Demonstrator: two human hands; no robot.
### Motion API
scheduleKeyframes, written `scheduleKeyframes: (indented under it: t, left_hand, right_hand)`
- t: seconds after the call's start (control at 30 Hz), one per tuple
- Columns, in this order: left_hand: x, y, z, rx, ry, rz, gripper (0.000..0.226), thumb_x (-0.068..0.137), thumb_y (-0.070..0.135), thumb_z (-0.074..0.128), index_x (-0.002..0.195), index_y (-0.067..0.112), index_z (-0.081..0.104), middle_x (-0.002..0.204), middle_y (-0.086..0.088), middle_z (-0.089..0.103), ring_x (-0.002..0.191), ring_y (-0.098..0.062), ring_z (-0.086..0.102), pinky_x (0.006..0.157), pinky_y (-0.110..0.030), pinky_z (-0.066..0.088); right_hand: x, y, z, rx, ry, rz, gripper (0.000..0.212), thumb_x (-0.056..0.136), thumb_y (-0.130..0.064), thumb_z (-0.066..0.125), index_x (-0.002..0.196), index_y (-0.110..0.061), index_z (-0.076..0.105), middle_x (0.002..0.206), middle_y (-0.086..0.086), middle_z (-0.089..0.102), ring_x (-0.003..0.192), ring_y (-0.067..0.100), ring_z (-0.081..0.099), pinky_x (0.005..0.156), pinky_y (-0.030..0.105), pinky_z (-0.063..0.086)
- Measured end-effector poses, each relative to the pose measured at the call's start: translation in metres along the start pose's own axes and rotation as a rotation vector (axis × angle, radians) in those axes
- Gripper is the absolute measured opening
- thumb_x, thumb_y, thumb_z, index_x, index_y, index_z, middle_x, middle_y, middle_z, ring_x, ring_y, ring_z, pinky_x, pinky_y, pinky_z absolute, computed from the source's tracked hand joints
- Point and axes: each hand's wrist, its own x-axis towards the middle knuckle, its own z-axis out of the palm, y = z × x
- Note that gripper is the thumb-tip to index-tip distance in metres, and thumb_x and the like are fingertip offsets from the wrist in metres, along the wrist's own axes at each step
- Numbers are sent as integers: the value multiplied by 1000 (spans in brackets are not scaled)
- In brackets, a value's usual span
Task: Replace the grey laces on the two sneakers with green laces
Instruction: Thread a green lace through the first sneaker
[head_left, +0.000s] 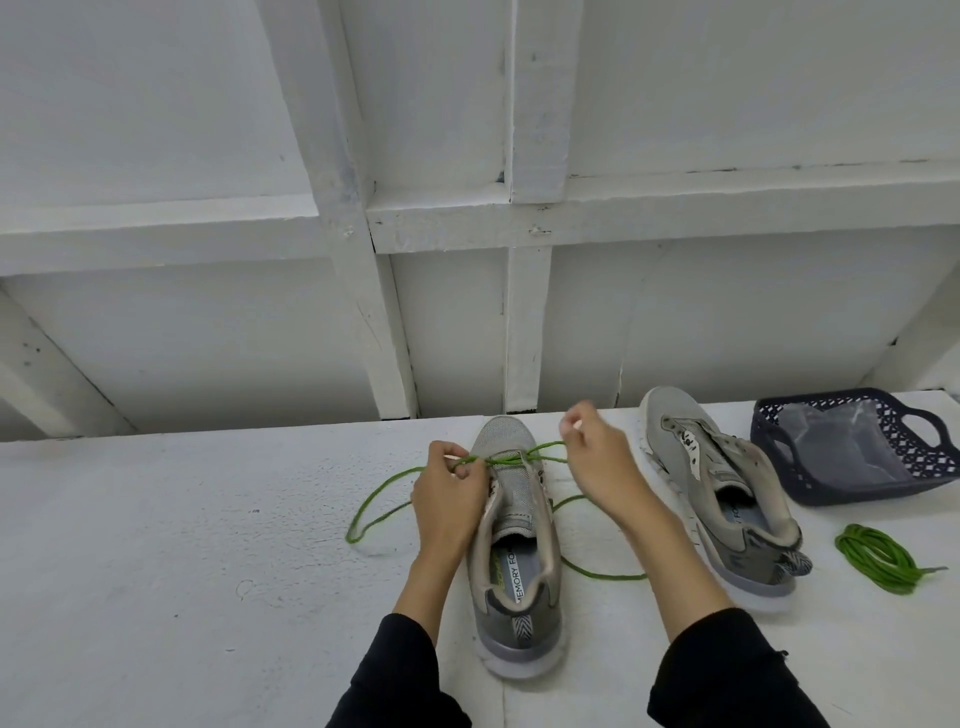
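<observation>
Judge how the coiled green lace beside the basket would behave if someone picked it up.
The coiled lace would probably go floppy: the other lace already droops in loose curves across the table. Nothing visibly ties the coil, so it may unravel when lifted by one strand. It looks thin, so likely very light and unlikely to roll.

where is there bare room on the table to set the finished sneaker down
The white table lies bare left of the green lace loop. It is crowded to the right: second sneaker, blue basket and coiled green lace sit close together.
</observation>
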Motion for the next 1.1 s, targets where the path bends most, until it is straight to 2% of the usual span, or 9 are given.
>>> scheduleKeyframes:
  t: [0.17, 0.47, 0.57, 0.67, 0.8, 0.9, 0.97, 1.03, 1.1]
  left_hand:
    - [-3, -11, -9, 34, -191, -187, 53, 57, 68, 65, 95, 38, 44, 102, 5, 55, 99, -17, 51, 92, -41, 42]
    - [-6, -20, 10, 44, -285, -301, 57, 48, 71, 66, 94, 53, 38, 108, -3, 61, 100, -26, 60, 95, -49, 46]
    - [-9, -16, 10, 38, -268, -262, 55, 49, 67, 66, 94, 50, 39, 107, -2, 61, 99, -23, 60, 94, -49, 46]
    - [-9, -18, 10, 11, -252, -236, 50, 50, 62, 70, 89, 55, 39, 106, -2, 61, 99, -23, 60, 93, -50, 47]
    - [-11, -15, 7, 17, -243, -220, 51, 49, 62, 69, 90, 51, 40, 105, 1, 61, 101, -22, 59, 94, -50, 46]
    - [-15, -7, 6, 42, -226, -209, 51, 52, 59, 68, 93, 42, 42, 101, 10, 58, 101, -18, 57, 98, -48, 41]
    - [-18, -2, 5, 95, -207, -203, 51, 54, 57, 65, 95, 38, 42, 100, 12, 55, 103, -18, 54, 99, -46, 38]
    - [-21, 0, 5, 83, -204, -197, 52, 54, 60, 65, 96, 40, 41, 102, 10, 56, 104, -18, 54, 99, -47, 38]
    - [-21, -4, 3, 44, -204, -165, 52, 52, 62, 66, 94, 44, 41, 103, 6, 59, 103, -19, 56, 97, -49, 41]
  right_hand:
    - [-4, 31, 32, -193, -184, 15, 19, 94, -15, 52, 77, -22, 56, 86, 8, 56, 83, 24, 51, 65, 29, 33]
    - [-8, -8, -12, 976, 108, 156, 27, 103, -10, 34, 78, -15, 43, 69, 4, 55, 60, 15, 52, 65, 30, 48]
    - [-8, 5, -22, 365, 159, 122, 19, 101, -24, 41, 86, -13, 45, 64, 2, 44, 55, 16, 38, 51, 28, 34]
    - [-12, 31, -9, -257, -162, 91, 20, 94, -37, 53, 86, -20, 60, 77, 2, 61, 74, 23, 57, 64, 32, 43]
    - [-15, 21, -3, 11, -251, 37, 30, 98, -22, 50, 69, -20, 56, 87, 5, 64, 83, 20, 55, 70, 27, 40]
    - [-10, -2, -21, 634, -90, 74, 30, 102, -16, 39, 74, -14, 48, 90, 9, 67, 84, 18, 58, 83, 30, 46]
    - [-7, -10, -36, 1060, 0, 147, 31, 105, -18, 31, 76, -13, 43, 68, 5, 60, 61, 17, 58, 74, 32, 54]
    - [-6, -9, -44, 928, 117, 216, 32, 105, -24, 32, 75, -15, 40, 58, 1, 40, 42, 9, 37, 47, 24, 45]
    - [-8, 4, -38, 320, 91, 227, 29, 101, -33, 41, 79, -14, 46, 66, -1, 43, 51, 11, 39, 48, 23, 34]
